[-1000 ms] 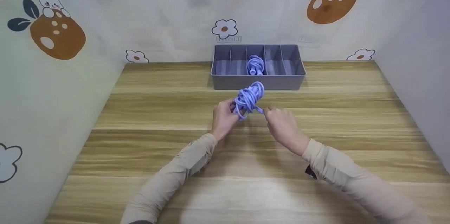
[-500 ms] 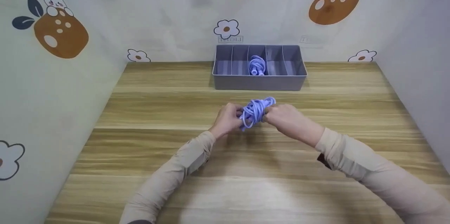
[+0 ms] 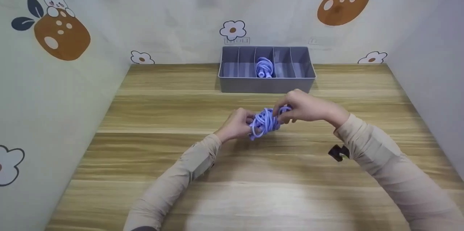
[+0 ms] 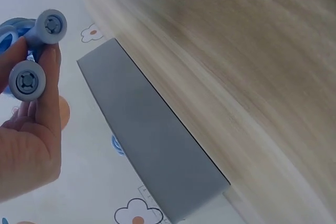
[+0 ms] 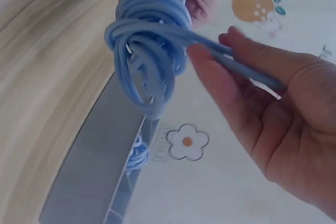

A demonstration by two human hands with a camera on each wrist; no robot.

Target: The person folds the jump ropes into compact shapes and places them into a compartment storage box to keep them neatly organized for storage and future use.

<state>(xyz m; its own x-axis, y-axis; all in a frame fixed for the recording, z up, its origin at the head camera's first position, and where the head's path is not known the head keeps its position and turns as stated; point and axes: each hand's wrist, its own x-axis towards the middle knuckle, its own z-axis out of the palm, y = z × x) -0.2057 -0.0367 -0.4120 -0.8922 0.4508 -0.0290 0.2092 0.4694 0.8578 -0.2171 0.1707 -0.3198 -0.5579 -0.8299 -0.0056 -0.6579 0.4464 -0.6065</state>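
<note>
A periwinkle-blue jump rope (image 3: 265, 122), wound into a bundle, is held between the two hands above the table. My left hand (image 3: 235, 125) grips it at the handle end; in the left wrist view two round handle ends (image 4: 52, 25) stick out by the fingers. My right hand (image 3: 308, 106) pinches a doubled length of cord (image 5: 236, 64) between thumb and fingers, drawn off the bundle's side. In the right wrist view a short white strand (image 5: 268, 89) shows beside that cord. Much of the handles is hidden under the wraps.
A grey divided box (image 3: 266, 86) stands at the table's back, just beyond the hands. Its middle compartment holds another coiled jump rope (image 3: 264, 67), handles toward the front. A patterned wall covering (image 3: 174, 20) rises behind the wood-grain table (image 3: 163, 115).
The bundle has come nearer the body and slightly right, tipping over toward the right. The right hand has swung up and over, from below the bundle to its right side.
</note>
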